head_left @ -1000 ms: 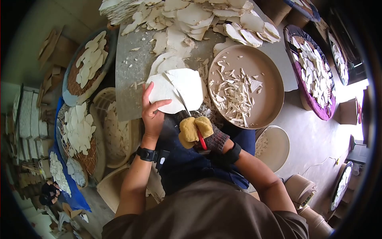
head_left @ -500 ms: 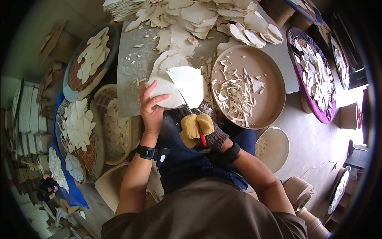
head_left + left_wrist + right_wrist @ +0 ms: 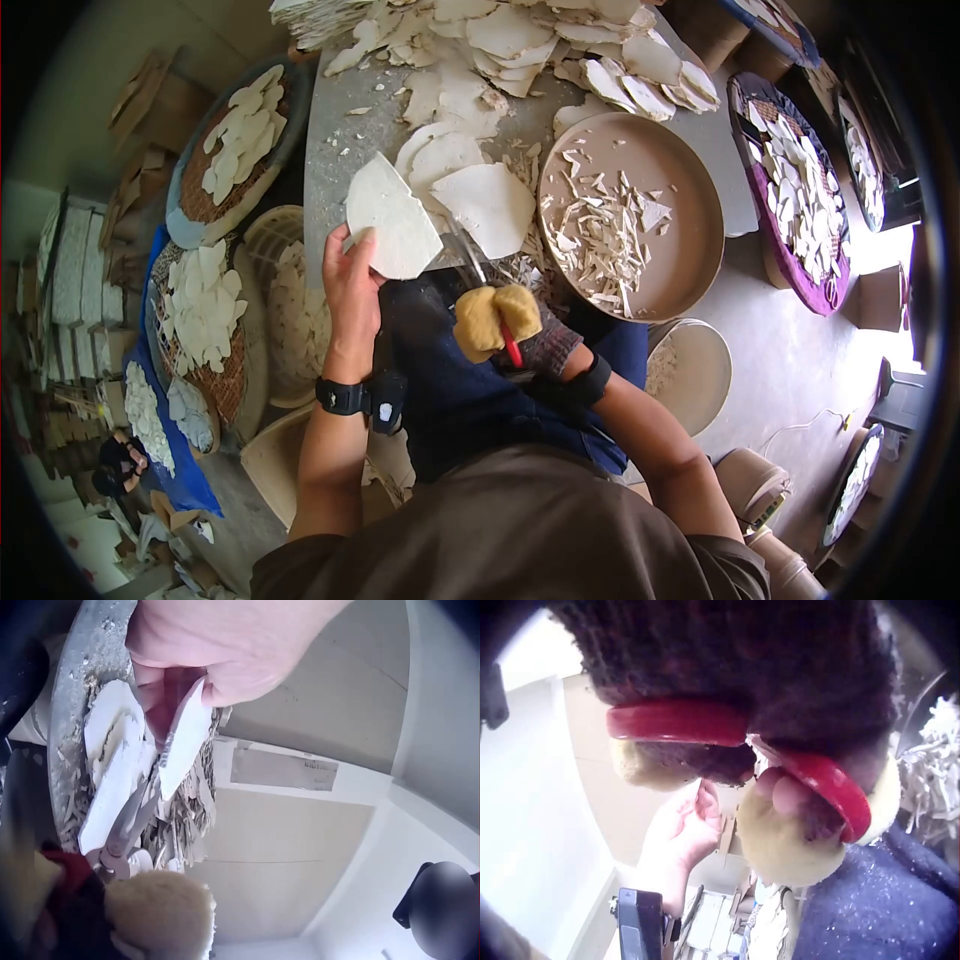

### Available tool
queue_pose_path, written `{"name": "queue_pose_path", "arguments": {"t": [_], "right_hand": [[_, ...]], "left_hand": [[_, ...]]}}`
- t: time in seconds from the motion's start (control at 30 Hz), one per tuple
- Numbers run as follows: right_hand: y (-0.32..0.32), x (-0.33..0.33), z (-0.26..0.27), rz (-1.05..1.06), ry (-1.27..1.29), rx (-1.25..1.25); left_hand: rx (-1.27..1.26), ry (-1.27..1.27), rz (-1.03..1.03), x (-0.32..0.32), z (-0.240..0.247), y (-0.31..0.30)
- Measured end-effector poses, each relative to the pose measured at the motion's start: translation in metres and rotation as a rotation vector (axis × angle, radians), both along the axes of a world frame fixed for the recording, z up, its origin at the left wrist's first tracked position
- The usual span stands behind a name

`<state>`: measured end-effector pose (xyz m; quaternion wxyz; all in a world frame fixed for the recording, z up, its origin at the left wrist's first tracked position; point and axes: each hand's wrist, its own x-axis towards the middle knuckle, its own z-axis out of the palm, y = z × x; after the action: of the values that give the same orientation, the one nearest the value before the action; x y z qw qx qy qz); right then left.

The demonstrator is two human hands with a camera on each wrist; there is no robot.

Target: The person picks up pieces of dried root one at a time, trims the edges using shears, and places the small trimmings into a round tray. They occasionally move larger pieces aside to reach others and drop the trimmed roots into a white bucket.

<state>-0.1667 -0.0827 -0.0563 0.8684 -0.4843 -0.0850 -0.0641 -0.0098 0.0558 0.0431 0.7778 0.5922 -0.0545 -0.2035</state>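
Note:
In the head view my left hand (image 3: pixel 352 285) pinches a white flat slice (image 3: pixel 392 220) by its near edge, thumb on top. The left wrist view shows this slice (image 3: pixel 186 739) edge-on between thumb and fingers. My right hand (image 3: pixel 550 350), in a dark knitted glove, grips scissors (image 3: pixel 474 262). Their red handles (image 3: pixel 679 720) circle the gloved fingers, and yellow sponge padding (image 3: pixel 497 318) is wrapped about them. The blades point up toward the table, just right of the held slice. Another white slice (image 3: pixel 487 208) with a straight edge lies beyond the blades, overlapping rounder slices (image 3: pixel 440 155).
A round brown tray (image 3: pixel 690 270) with thin white offcuts sits at the table's right. Stacked slices (image 3: pixel 505 35) cover the back of the grey table (image 3: pixel 340 130). A pale bucket (image 3: pixel 705 380) stands below the tray. Baskets of slices (image 3: pixel 200 310) line the left.
The white slice has been cut in two. My left hand has moved left and turned with one part; the other part now lies on the slices. The scissors stay about where they were.

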Motion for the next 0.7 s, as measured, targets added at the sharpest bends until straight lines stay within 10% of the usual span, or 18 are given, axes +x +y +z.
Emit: {"name": "queue_pose_path", "arguments": {"t": [0.07, 0.2, 0.27, 0.33, 0.43, 0.7], "right_hand": [[0.006, -0.008, 0.031, 0.095, 0.108, 0.201], [0.019, -0.030, -0.004, -0.023, 0.300, -0.161], [0.018, -0.039, -0.012, -0.008, 0.325, 0.056], [0.013, -0.047, 0.011, 0.053, 0.336, 0.788], [0.007, -0.054, 0.031, -0.057, 0.338, 0.241], [-0.005, -0.063, 0.031, -0.295, 0.215, -0.255]], "left_hand": [[0.032, -0.056, -0.057, -0.015, 0.005, -0.005], [0.066, -0.152, -0.115, -0.029, 0.002, -0.010], [0.039, -0.135, -0.122, -0.033, -0.001, -0.013], [0.030, -0.132, -0.138, -0.036, -0.003, -0.017], [0.055, -0.148, -0.181, -0.038, -0.006, -0.021], [0.202, -0.150, -0.508, -0.040, 0.010, -0.013]]}}
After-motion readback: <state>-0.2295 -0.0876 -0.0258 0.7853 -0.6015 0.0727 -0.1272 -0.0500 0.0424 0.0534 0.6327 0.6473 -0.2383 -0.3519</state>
